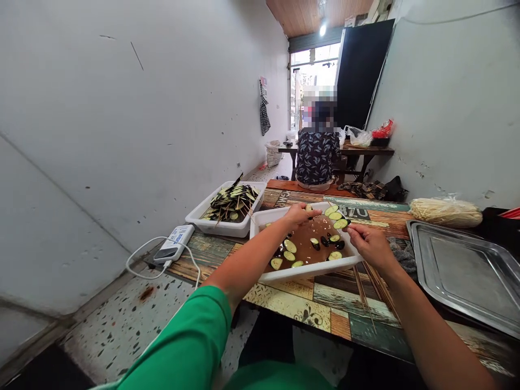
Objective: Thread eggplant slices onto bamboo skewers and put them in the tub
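Note:
My right hand [369, 245] is closed on a skewer threaded with several eggplant slices [336, 215], held over the right side of a white tub [312, 269]. Over the tub's far side, my left hand [299, 215] pinches a pale eggplant slice [309, 208], partly hidden by the fingers. Brownish water fills the tub. Loose slices with dark skin [290, 246] float in it, several near the left wall and others toward the right. Bare bamboo skewers [368, 287] lie on the table beneath my right wrist.
A second white tub [195, 216] at the left holds piled skewered eggplant. Near it lies a white power bank [174, 244] with a phone and cable. Metal trays [467, 276] and a bagged pale bundle [444, 211] are at the right. A person [317, 157] sits ahead, facing away.

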`<state>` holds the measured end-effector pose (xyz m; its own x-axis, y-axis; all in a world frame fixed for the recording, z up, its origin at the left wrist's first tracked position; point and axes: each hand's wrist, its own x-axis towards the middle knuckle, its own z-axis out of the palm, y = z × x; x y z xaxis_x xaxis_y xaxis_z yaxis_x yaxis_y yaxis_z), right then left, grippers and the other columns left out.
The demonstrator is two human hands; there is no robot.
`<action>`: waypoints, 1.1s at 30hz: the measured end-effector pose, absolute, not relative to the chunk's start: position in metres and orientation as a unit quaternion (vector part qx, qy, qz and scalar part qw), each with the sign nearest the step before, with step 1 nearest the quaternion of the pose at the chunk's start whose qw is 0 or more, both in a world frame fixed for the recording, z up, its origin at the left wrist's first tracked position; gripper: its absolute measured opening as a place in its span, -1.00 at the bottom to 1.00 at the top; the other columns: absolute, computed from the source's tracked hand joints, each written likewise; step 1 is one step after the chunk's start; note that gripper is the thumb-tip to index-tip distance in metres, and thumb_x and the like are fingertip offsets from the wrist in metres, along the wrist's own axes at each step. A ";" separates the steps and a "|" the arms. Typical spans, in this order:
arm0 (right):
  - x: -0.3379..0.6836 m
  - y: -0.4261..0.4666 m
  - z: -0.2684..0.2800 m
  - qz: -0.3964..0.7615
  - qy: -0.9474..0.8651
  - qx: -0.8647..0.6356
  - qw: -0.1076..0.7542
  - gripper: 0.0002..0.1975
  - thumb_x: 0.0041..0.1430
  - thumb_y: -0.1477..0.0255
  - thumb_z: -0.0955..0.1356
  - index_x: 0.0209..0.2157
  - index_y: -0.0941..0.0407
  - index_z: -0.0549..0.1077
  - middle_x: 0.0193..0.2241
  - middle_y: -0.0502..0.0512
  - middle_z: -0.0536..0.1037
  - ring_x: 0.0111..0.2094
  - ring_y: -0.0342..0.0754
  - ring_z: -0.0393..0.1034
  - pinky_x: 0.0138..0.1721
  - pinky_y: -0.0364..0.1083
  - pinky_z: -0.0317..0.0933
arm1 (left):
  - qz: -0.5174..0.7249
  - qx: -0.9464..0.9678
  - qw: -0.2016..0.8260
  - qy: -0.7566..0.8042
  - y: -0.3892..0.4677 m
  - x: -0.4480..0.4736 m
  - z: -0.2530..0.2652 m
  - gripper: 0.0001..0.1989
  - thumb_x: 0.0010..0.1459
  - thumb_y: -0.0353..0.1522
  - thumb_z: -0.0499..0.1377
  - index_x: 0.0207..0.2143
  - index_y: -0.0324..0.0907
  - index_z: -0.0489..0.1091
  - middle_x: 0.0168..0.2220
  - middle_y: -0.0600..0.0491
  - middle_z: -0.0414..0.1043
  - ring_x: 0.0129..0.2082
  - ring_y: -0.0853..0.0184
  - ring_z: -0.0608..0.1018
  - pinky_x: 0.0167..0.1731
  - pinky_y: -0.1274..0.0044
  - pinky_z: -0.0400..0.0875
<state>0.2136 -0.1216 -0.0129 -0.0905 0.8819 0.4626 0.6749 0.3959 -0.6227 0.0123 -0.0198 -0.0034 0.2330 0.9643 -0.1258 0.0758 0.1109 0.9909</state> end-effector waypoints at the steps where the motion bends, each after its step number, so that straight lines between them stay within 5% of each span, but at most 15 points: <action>1: 0.214 -0.122 -0.013 0.126 -0.729 -0.533 0.410 -0.66 0.13 0.29 0.21 -0.40 0.17 0.54 -0.64 0.01 0.45 -0.59 -0.11 0.27 -0.51 -0.15 0.12 | 0.399 0.492 0.627 0.454 -0.020 0.013 -0.002 -0.71 -0.13 -0.37 0.36 -0.53 -0.23 0.25 -0.60 0.17 0.31 -0.59 0.51 0.40 -0.50 0.62 0.35; 5: 0.214 -0.123 -0.012 0.128 -0.736 -0.527 0.405 -0.66 0.14 0.30 0.21 -0.39 0.17 0.54 -0.62 0.02 0.47 -0.56 -0.11 0.29 -0.49 -0.16 0.13 | 0.426 0.362 0.746 0.361 -0.020 0.011 0.007 -0.84 0.00 -0.57 0.24 -0.52 -0.30 0.28 -0.50 0.04 0.42 -0.45 0.45 0.54 -0.38 0.64 0.47; 10: 0.214 -0.123 -0.012 0.122 -0.737 -0.529 0.402 -0.66 0.15 0.32 0.20 -0.37 0.18 0.55 -0.57 0.04 0.52 -0.53 -0.10 0.34 -0.46 -0.15 0.15 | 0.425 0.338 0.774 0.325 -0.021 0.009 0.012 -0.87 0.06 -0.66 0.12 -0.49 -0.36 0.33 -0.40 -0.09 0.46 -0.29 0.35 0.58 -0.35 0.65 0.49; 17: 0.212 -0.125 -0.010 0.118 -0.756 -0.518 0.382 -0.67 0.15 0.33 0.21 -0.35 0.16 0.57 -0.49 0.07 0.58 -0.46 -0.06 0.40 -0.42 -0.15 0.20 | 0.443 0.346 0.744 0.362 -0.018 0.011 0.004 -0.91 0.01 -0.59 0.23 -0.38 -0.32 0.40 -0.54 0.04 0.42 -0.56 0.51 0.47 -0.56 0.70 0.37; 33: 0.209 -0.129 -0.011 0.089 -0.762 -0.550 0.330 -0.64 0.13 0.30 0.21 -0.32 0.15 0.58 -0.39 0.14 0.63 -0.42 0.00 0.47 -0.39 -0.11 0.21 | 0.476 0.307 0.726 0.390 -0.022 0.014 0.010 -0.95 0.05 -0.58 0.19 -0.46 -0.37 0.42 -0.56 0.01 0.43 -0.62 0.57 0.42 -0.58 0.75 0.35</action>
